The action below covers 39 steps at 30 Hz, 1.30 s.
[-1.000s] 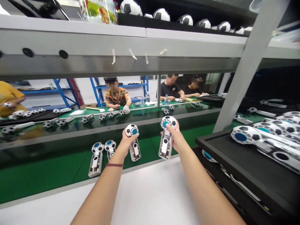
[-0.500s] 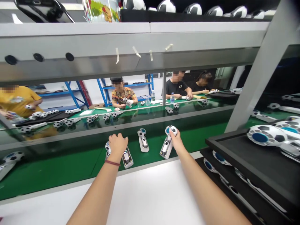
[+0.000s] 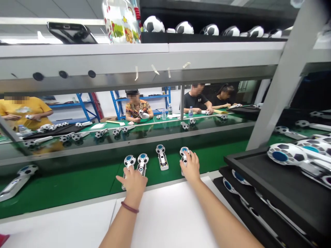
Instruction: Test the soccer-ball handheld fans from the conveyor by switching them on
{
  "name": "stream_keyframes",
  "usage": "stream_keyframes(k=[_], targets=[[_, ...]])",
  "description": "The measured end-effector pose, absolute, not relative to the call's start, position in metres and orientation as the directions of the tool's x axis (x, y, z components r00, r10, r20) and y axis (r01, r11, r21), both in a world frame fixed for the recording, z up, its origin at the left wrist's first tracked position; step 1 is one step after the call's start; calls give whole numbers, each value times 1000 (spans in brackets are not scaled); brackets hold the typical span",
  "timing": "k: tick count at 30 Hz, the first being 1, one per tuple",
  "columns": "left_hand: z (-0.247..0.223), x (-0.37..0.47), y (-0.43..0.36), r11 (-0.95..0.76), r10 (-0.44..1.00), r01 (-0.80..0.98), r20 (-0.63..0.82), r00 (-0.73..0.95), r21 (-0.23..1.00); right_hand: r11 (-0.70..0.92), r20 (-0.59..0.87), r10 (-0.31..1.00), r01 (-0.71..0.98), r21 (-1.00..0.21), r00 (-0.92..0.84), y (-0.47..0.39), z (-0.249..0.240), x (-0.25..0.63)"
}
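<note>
My left hand is palm down with spread fingers over the lower parts of two white devices with soccer-ball heads, a left one and a right one. Their round blue faces point up, and the hand hides part of their handles. With thumb and fingers around its upper handle, my right hand grips another soccer-ball-headed device lying on the green belt. Between the hands lies a similar device, untouched, its handle showing small inner parts.
A white work surface borders the green belt. One more device lies far left. Stacked black trays with devices stand right, beside a slanted grey post. A shelf crosses above; several co-workers sit or stand beyond.
My right hand has moved from the device's ball head down to its handle, and the device now stands straighter. My left hand has drawn back toward me, uncovering two ball heads. The view has tilted up.
</note>
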<state>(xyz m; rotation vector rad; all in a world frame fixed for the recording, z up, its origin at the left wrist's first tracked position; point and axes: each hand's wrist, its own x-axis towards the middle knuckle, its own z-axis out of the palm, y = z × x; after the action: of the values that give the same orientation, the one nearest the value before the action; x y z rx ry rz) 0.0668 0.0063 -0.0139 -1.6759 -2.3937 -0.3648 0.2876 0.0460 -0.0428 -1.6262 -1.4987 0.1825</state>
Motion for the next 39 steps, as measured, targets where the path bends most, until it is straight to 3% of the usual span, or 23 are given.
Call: stream_keyframes(k=[5, 12, 14, 18, 22, 24, 26, 29, 31, 33, 35, 39], targets=[[-19, 54, 3, 448, 877, 843, 39, -480, 297, 68, 298, 930, 696, -715, 215, 40, -59, 288], [-7, 73, -12, 395, 888, 833, 72, -455, 387, 177, 277, 947, 457, -872, 162, 42, -45, 293], [0, 84, -24, 332, 902, 850, 125, -413, 409, 224, 274, 954, 322, -920, 121, 34, -33, 279], [4, 110, -50, 89, 865, 925, 432, -255, 369, 146, 153, 981, -70, -987, -120, 3, -6, 237], [-6, 121, -62, -182, 777, 908, 621, -103, 378, -44, 70, 969, -445, -894, -237, -24, 19, 221], [-10, 118, -60, -357, 734, 804, 675, -73, 475, -115, 47, 966, -581, -806, -255, -28, 27, 225], [-11, 111, -54, -456, 751, 589, 644, -147, 667, -141, 33, 965, -625, -768, -259, -27, 31, 232], [-6, 102, -43, -366, 895, 91, 378, -239, 926, -142, 31, 965, -620, -772, -260, -22, 31, 240], [-1, 99, -37, -241, 965, -223, 209, -158, 945, -130, 61, 957, -608, -783, -283, -18, 28, 243], [0, 97, -34, -138, 990, -432, 128, -53, 891, -123, 86, 947, -598, -792, -308, -14, 22, 244], [-2, 95, -32, -98, 995, -487, 101, -20, 868, -125, 91, 941, -586, -801, -325, -11, 14, 242], [-15, 87, -20, -123, 984, -252, 85, -154, 960, -144, 78, 937, -577, -804, -342, -3, -5, 237]])
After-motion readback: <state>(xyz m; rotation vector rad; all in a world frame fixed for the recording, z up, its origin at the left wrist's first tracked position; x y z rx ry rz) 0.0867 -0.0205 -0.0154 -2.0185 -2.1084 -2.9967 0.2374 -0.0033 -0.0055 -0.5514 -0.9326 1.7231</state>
